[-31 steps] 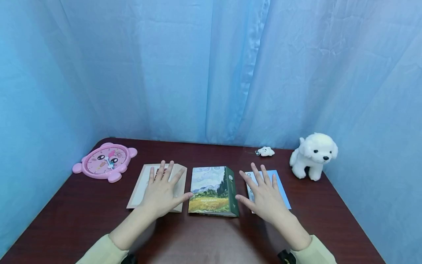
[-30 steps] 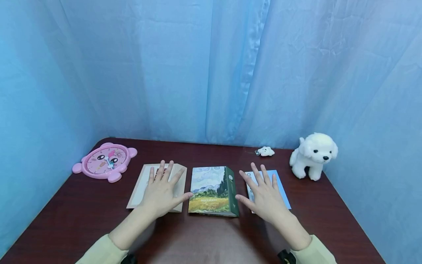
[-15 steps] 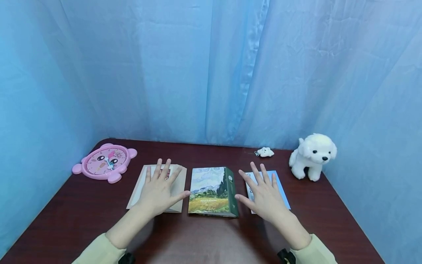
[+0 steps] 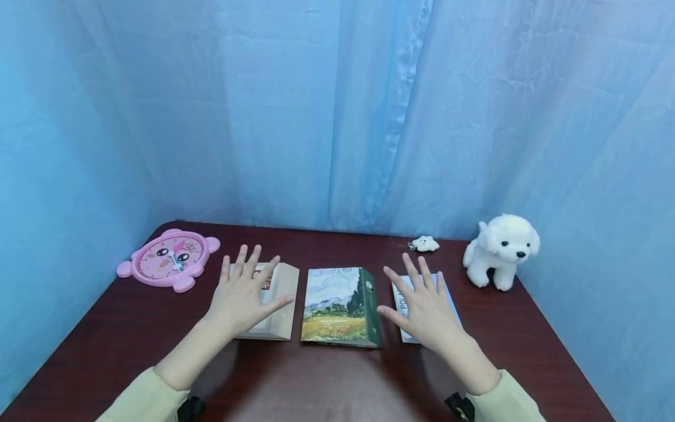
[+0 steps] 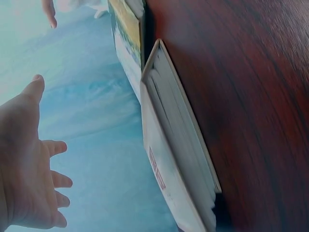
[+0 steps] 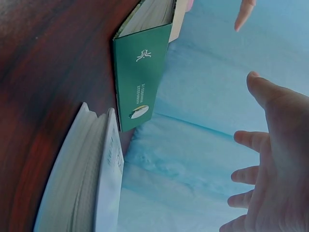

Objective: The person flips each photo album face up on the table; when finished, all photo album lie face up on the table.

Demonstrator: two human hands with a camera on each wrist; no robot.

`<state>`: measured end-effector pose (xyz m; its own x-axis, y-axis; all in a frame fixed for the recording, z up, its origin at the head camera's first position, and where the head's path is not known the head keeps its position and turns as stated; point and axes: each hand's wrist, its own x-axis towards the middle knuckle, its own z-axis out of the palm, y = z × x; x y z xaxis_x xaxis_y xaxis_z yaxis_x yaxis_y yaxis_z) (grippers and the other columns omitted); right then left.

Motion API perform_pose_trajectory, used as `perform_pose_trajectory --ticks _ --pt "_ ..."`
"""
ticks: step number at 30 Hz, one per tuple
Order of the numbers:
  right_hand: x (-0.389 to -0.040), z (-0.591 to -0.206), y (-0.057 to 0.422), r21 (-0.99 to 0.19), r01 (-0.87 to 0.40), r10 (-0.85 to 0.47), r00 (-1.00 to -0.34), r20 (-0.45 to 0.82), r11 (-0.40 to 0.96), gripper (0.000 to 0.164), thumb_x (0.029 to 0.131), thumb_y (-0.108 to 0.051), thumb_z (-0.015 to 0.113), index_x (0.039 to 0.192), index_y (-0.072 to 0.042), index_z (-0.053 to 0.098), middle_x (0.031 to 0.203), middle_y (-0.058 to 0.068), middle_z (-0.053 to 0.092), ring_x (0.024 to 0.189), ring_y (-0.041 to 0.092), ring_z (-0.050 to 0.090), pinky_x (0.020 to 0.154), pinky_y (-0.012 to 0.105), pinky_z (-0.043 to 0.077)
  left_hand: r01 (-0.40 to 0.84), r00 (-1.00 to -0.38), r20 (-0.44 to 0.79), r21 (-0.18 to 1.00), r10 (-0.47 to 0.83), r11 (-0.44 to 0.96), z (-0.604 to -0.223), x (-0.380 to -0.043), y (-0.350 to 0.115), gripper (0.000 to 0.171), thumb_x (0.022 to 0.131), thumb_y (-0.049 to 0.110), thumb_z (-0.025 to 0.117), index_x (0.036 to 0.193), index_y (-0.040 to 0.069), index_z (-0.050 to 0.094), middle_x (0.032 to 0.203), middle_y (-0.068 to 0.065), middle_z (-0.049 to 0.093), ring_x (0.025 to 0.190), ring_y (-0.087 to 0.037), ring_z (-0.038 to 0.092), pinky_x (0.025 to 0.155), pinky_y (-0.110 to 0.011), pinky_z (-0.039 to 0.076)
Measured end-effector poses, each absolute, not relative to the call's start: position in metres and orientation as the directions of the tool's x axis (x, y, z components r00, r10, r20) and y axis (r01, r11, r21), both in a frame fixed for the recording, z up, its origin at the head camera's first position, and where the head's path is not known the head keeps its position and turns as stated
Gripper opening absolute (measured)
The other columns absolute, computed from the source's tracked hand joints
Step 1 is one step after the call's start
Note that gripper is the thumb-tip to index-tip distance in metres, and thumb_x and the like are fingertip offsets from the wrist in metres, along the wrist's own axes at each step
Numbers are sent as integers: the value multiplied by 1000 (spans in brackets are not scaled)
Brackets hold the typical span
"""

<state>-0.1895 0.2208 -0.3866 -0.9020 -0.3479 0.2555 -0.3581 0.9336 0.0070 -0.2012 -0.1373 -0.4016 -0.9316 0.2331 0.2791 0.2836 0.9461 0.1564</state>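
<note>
Above the table (image 4: 327, 381), the left hand (image 4: 235, 302) is nearest the cream book (image 4: 280, 319), the right hand (image 4: 429, 310) nearest the blue book (image 4: 402, 303); each book lies below its hand's fingers, apart from them. All 10 digits spread wide, gripping and touching nothing. Between the 2 hands lies the photo album (image 4: 334, 305), its long axis seemingly running away from the person, green spine facing the right hand.

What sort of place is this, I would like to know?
Probably a staged indoor corner: light blue fabric curtains hang behind and beside a dark reddish-brown table, bearing a green-spined photo album.
</note>
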Motion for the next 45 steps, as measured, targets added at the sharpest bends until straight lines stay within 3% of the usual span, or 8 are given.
perform_pose_trajectory --ticks 8,16,25,31,45 --pt "-193 -378 218 23 -362 -354 -896 267 932 78 84 -72 44 149 -33 27 160 7 2 145 34 -1 107 67 12 278 -932 280 136 232 951 -402 -209 -155 89 78 79 44 148 24 35 156 -16 16 145 -35 1 112 -59 -2" --pt "-202 -366 208 28 -390 -380 -876 299 920 78 84 -72 46 149 -33 27 159 9 7 145 35 -1 107 67 12 268 -926 310 137 216 954 -394 -220 -177 90 78 78 46 147 22 36 156 -19 17 145 -36 1 111 -63 2" --pt "-212 -354 182 30 -432 -423 -866 266 902 78 84 -69 49 149 -34 25 160 7 5 145 33 -4 110 65 7 254 -941 261 128 215 959 -389 -234 -198 91 80 73 50 149 19 30 156 -22 12 144 -39 -1 107 -69 1" --pt "-214 -352 156 37 -493 -486 -839 246 869 76 86 -68 47 150 -34 25 160 4 2 145 31 -5 111 63 11 261 -946 225 108 232 959 -390 -246 -209 89 81 65 57 149 15 29 155 -23 13 144 -40 -1 109 -66 1" --pt "-209 -370 103 -45 -645 -632 -759 155 763 75 87 -67 45 151 -36 19 160 3 1 146 29 0 112 58 18 285 -952 158 160 261 945 -414 -275 -234 92 80 65 59 148 11 30 153 -25 18 142 -43 5 108 -67 1"
